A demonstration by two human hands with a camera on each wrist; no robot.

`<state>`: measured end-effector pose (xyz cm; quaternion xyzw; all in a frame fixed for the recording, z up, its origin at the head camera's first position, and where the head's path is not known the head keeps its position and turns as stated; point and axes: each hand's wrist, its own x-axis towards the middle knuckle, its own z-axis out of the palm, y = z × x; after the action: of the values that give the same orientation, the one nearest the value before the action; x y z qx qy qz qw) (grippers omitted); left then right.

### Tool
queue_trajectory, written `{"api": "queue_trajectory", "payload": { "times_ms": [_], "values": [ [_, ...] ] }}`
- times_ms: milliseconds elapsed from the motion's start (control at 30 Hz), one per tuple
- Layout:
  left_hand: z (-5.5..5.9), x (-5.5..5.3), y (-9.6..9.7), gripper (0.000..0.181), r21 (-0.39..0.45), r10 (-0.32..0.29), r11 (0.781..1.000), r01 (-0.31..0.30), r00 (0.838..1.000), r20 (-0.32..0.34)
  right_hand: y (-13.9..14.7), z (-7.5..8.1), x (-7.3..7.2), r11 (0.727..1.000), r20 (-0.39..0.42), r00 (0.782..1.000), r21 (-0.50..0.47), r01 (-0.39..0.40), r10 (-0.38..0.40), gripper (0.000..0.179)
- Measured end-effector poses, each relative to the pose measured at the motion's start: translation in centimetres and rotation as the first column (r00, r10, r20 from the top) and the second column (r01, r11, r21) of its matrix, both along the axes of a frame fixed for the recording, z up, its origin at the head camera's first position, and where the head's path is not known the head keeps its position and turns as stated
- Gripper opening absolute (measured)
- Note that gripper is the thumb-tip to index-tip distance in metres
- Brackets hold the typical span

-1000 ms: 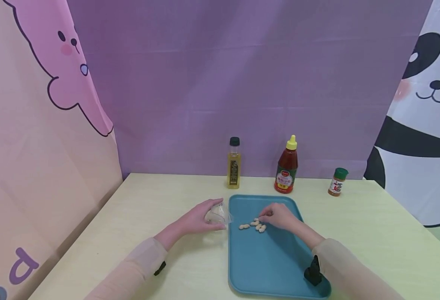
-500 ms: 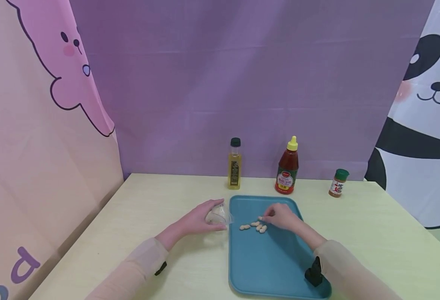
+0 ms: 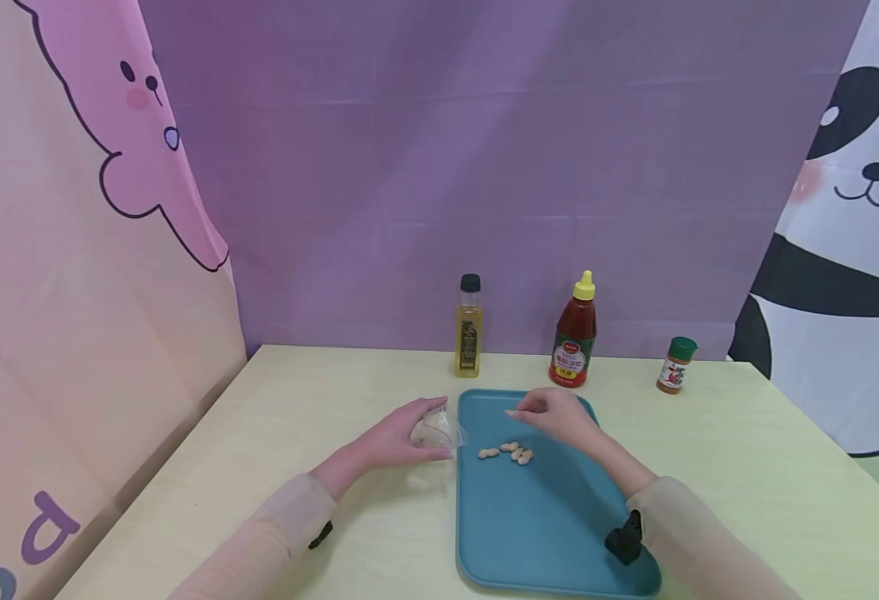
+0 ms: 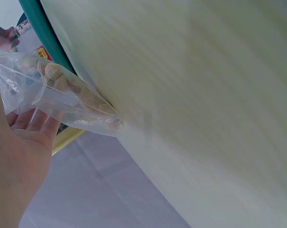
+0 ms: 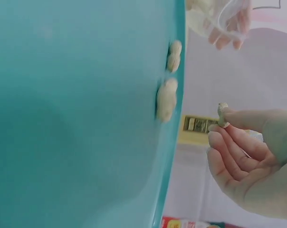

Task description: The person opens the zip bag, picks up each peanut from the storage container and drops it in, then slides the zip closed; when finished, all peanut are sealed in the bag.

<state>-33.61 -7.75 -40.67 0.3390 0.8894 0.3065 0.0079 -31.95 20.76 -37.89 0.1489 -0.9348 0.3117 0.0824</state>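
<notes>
A clear plastic bag (image 4: 62, 92) with several peanuts inside is gripped by my left hand (image 3: 402, 437), just off the tray's left edge. In the left wrist view the bag's lower end hangs near the table. My right hand (image 3: 559, 415) pinches one peanut (image 5: 223, 115) between thumb and fingertips, raised above the blue tray (image 3: 544, 517). Below and left of that hand, several loose peanuts (image 3: 517, 454) lie on the tray in a small cluster, with one peanut (image 3: 488, 453) a little apart to the left.
Behind the tray stand an oil bottle (image 3: 468, 329), a red sauce bottle (image 3: 574, 333) with a yellow cap and a small green-capped jar (image 3: 676, 367). They line the back of the pale table (image 3: 319, 383), before a purple cloth (image 3: 379, 183).
My right hand has picked a peanut from the cluster and lifted it up and away from the others. My left hand with the bag stays nearly still.
</notes>
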Motion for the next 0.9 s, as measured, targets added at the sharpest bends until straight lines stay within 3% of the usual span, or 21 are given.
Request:
{"api": "queue_trajectory", "payload": {
  "times_ms": [500, 900],
  "values": [
    [0.0, -0.1, -0.2, 0.086, 0.011, -0.015, 1.0, 0.015, 1.0, 0.007, -5.1, 0.9, 1.7, 0.982, -0.063, 0.983, -0.067, -0.177, 0.173, 0.021],
    [0.2, 0.0, -0.2, 0.086, 0.025, -0.014, 1.0, 0.014, 1.0, 0.022, -7.8, 0.5, 1.9, 0.976, 0.012, 0.979, -0.088, -0.2, 0.202, 0.016]
  ]
}}
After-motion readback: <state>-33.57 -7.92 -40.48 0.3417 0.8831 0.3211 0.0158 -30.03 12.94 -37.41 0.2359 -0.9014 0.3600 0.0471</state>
